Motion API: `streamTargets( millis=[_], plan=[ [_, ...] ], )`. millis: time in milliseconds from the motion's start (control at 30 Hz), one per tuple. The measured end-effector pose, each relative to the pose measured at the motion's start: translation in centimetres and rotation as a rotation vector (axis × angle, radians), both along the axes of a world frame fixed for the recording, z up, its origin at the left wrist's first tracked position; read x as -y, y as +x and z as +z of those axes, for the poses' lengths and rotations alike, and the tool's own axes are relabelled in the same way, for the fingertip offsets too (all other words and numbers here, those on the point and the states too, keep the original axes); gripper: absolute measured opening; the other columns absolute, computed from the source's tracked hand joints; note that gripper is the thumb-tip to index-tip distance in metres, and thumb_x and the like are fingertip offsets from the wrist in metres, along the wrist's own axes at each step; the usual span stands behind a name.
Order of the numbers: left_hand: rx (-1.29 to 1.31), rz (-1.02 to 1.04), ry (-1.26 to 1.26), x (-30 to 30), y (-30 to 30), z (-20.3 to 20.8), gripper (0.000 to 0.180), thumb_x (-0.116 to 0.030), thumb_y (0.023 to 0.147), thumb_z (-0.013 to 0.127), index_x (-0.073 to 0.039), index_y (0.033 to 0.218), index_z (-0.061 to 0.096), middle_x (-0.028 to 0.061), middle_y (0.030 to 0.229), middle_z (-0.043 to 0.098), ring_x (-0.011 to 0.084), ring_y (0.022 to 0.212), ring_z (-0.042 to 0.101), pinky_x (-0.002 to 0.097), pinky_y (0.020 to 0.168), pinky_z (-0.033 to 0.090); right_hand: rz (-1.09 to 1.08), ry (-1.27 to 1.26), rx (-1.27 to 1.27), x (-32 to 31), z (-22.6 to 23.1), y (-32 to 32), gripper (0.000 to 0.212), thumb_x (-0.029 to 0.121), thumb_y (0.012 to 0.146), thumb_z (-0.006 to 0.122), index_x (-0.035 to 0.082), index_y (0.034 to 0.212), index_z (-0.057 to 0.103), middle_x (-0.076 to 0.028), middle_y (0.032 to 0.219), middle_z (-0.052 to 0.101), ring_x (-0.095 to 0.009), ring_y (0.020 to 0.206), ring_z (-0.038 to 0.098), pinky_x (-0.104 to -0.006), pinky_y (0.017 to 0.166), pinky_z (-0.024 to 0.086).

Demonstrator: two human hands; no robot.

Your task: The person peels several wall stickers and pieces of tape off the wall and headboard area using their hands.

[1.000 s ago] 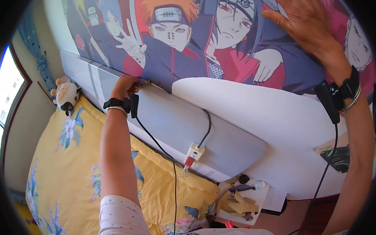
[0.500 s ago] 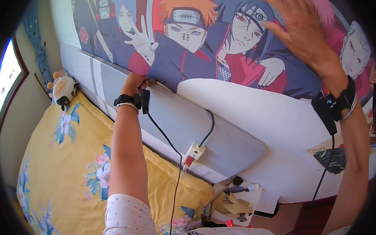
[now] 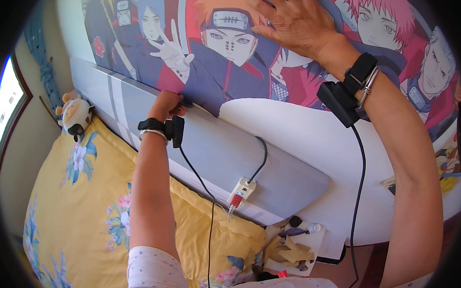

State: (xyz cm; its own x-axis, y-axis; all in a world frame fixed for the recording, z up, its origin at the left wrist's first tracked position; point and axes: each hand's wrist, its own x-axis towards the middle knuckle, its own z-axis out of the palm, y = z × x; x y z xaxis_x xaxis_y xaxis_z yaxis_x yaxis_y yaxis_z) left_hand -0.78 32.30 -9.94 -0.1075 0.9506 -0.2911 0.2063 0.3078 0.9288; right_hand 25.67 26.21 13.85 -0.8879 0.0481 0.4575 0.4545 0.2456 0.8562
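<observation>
1. While the left hand stays at the upper edge of the grey headboard, the right hand has moved leftward across the poster, from the dark-haired figure toward the orange-haired one.

2. That shift brings the two hands closer together and uncovers the pink-haired figure on the right; as I judge it, the work now centres on the poster's left-middle stretch.

3. The right grip is wide, fingers spread, the palm seeming to lie against the printed surface. The left fingers are curled where the poster's lower edge meets the headboard; whether that grip pinches anything, I cannot tell.

4. The poster spreads above and behind the headboard. Below its curved edge is a white expanse, either wall or backing; I can't say which.

5. In the way: black wires trail from both wrist devices, the left one crossing the headboard, and a white power strip with a red plug sits on the headboard's front. Yellow floral bedding lies between body and headboard.

6. Farther off are a plush toy, a blue curtain, a bright window and tan scraps at the bottom.
</observation>
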Motion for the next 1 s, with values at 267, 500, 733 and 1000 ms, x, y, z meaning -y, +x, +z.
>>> streamTargets(
  millis=[267,500,733,1000],
  plan=[
    [0.27,0.191,0.042,-0.1,0.5,-0.9,0.015,-0.012,0.086,0.047,-0.002,0.076,0.051,0.0075,0.059,0.055,0.014,0.04,0.048,0.0254,0.034,0.032,0.0,-0.012,-0.012,-0.8,-0.3,0.4,0.046,0.039,0.074,0.055,0.007,0.107,0.056,-0.009,0.12,0.044,-0.028,0.12,0.032,-0.0482,0.102,0.019],
    [0.466,0.218,0.08,-0.6,-1.2,-1.4,0.016,-0.01,0.081,0.049,-0.004,0.067,0.049,0.0052,0.055,0.049,0.0124,0.039,0.04,0.0258,0.035,0.03,-0.038,-0.028,0.007,-1.2,-0.6,0.7,0.048,0.038,0.077,0.052,0.006,0.113,0.053,-0.011,0.124,0.042,-0.029,0.123,0.029,-0.0488,0.104,0.016],
    [0.388,0.164,0.051,-0.7,-1.9,-0.7,0.016,-0.008,0.079,0.05,-0.005,0.064,0.048,0.0041,0.053,0.047,0.0112,0.038,0.038,0.0255,0.036,0.029,-0.047,0.026,0.015,-1.6,-0.6,0.9,0.049,0.037,0.077,0.053,0.006,0.115,0.052,-0.012,0.127,0.041,-0.029,0.123,0.03,-0.0494,0.104,0.015],
    [0.384,0.12,0.105,1.7,-1.6,-0.5,0.013,-0.009,0.082,0.05,-0.004,0.071,0.049,0.0046,0.055,0.048,0.0096,0.038,0.035,0.0235,0.036,0.027,-0.069,0.008,0.016,-2.4,-0.9,1.1,0.052,0.042,0.078,0.049,0.007,0.117,0.051,-0.01,0.129,0.04,-0.029,0.125,0.027,-0.0485,0.105,0.011]
  ],
)
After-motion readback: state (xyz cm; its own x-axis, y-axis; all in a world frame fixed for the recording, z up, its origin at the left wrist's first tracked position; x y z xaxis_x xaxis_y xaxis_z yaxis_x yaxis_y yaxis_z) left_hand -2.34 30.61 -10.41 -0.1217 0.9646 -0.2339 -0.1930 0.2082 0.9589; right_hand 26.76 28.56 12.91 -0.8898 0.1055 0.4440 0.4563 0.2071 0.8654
